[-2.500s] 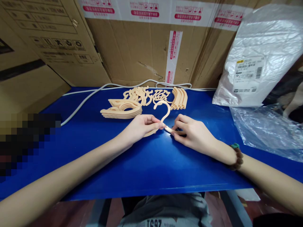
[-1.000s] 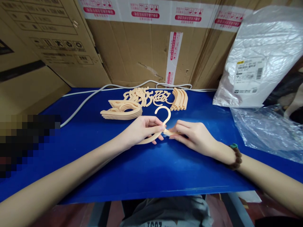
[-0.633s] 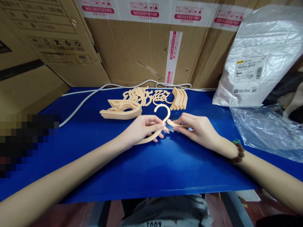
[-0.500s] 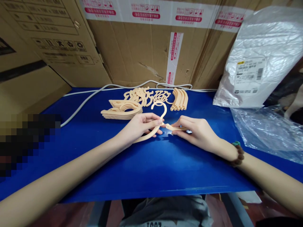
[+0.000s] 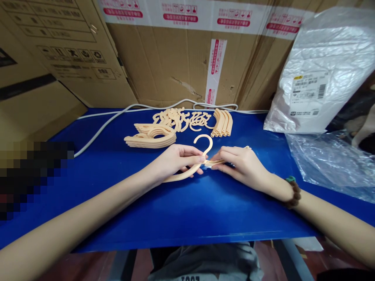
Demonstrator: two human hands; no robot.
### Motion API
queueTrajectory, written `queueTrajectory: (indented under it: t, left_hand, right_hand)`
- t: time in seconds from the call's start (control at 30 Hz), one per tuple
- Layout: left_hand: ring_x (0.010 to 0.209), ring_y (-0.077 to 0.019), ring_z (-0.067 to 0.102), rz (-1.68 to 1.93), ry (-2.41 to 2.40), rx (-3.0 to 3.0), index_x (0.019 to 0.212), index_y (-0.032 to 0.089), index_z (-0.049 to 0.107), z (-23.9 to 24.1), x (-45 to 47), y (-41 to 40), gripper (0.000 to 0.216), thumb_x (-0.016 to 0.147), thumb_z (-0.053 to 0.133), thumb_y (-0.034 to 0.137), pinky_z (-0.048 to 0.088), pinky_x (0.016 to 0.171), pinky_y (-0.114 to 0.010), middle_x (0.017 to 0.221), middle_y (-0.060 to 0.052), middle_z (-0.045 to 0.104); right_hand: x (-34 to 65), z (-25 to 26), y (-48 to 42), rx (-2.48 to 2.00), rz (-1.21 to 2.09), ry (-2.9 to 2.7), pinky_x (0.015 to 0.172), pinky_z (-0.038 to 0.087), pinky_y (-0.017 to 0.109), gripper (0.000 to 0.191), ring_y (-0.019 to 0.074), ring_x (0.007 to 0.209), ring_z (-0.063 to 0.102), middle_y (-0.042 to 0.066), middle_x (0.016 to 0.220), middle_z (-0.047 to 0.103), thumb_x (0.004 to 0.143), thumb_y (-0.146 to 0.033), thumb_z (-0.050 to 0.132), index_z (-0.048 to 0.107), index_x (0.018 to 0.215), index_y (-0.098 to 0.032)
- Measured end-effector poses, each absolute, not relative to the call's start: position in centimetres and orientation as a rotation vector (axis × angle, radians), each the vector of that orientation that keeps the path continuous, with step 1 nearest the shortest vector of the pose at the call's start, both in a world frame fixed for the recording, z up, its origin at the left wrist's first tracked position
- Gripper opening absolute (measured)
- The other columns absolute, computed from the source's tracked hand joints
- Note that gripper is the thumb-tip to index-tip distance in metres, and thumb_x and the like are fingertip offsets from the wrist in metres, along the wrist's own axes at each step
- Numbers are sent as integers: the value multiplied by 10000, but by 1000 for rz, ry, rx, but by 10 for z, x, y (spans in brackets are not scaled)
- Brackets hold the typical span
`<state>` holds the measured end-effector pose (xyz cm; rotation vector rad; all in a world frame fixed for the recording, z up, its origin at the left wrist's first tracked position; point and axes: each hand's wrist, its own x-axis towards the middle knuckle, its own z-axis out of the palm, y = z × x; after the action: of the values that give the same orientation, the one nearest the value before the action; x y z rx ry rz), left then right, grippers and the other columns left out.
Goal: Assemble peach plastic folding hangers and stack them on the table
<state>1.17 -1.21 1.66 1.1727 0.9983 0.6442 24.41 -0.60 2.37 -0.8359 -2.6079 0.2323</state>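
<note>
My left hand [image 5: 175, 160] pinches a peach plastic hanger piece [image 5: 187, 173], a curved arm with a hook [image 5: 204, 142] rising from its end. My right hand [image 5: 238, 163] pinches a second peach arm piece [image 5: 217, 160], its inner end pressed against the hook's base. Both hands hover just above the blue table [image 5: 181, 210]. Behind them lie a stack of assembled hangers [image 5: 150, 136], a heap of loose hooks [image 5: 181, 118] and a row of loose arms [image 5: 222, 122].
Cardboard boxes [image 5: 181, 54] wall off the back and left. A white cable [image 5: 111, 119] runs along the table's far edge. A white plastic parcel [image 5: 319, 74] and a clear plastic bag [image 5: 331, 164] lie at the right. A pixelated patch [image 5: 32, 175] covers the left.
My right hand's arm piece, apart from the hook piece half a second ago, now meets it at the hook's base. The hook has tilted a little to the right.
</note>
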Motion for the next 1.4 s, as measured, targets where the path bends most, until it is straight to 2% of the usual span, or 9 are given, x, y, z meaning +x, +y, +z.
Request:
queueTrajectory:
  t: [0.27, 0.47, 0.77, 0.93, 1.1, 1.4]
  left_hand:
    - [688, -155, 714, 687, 1007, 1249, 857, 135, 686, 19, 15, -14, 176, 780, 715, 290, 517, 555, -186, 757, -40, 732]
    - [656, -110, 688, 757, 1015, 1277, 791, 131, 657, 22, 17, -16, 112, 779, 706, 231, 507, 663, -191, 709, -3, 712]
    - [693, -155, 684, 787, 1077, 1351, 801, 140, 649, 20, 18, -16, 195, 772, 720, 320, 523, 720, -267, 706, -24, 713]
    - [706, -163, 689, 771, 1084, 1322, 821, 140, 680, 18, 15, -14, 230, 754, 744, 351, 526, 717, -266, 726, -35, 728]
    - [733, -150, 697, 728, 1065, 1210, 831, 146, 713, 18, 13, -14, 195, 728, 778, 299, 525, 734, -243, 792, -37, 750]
    - [727, -138, 697, 667, 1049, 1192, 828, 154, 729, 18, 11, -12, 164, 735, 769, 282, 496, 669, -201, 751, -34, 749]
  right_hand:
    - [245, 23, -9, -830, 270, -2630, 670, 433, 225, 259, 135, 807, 641, 44, 916, 682, 985, -371, 482, 653, 978, -178]
    - [244, 24, -10, -830, 300, -2634, 685, 436, 225, 278, 128, 794, 628, 44, 909, 671, 996, -365, 457, 658, 983, -172]
    - [243, 25, -11, -881, 286, -2660, 666, 424, 227, 298, 122, 756, 610, 44, 881, 644, 1007, -358, 428, 646, 967, -160]
    - [243, 23, -12, -876, 200, -2681, 648, 410, 224, 292, 118, 735, 604, 41, 868, 642, 1008, -349, 423, 633, 933, -161]
    - [243, 21, -11, -831, 137, -2664, 630, 395, 223, 283, 119, 755, 619, 43, 877, 660, 1006, -345, 438, 642, 956, -157]
    - [242, 21, -13, -845, 122, -2660, 624, 391, 230, 302, 129, 775, 627, 49, 880, 674, 1005, -362, 436, 651, 954, -158]
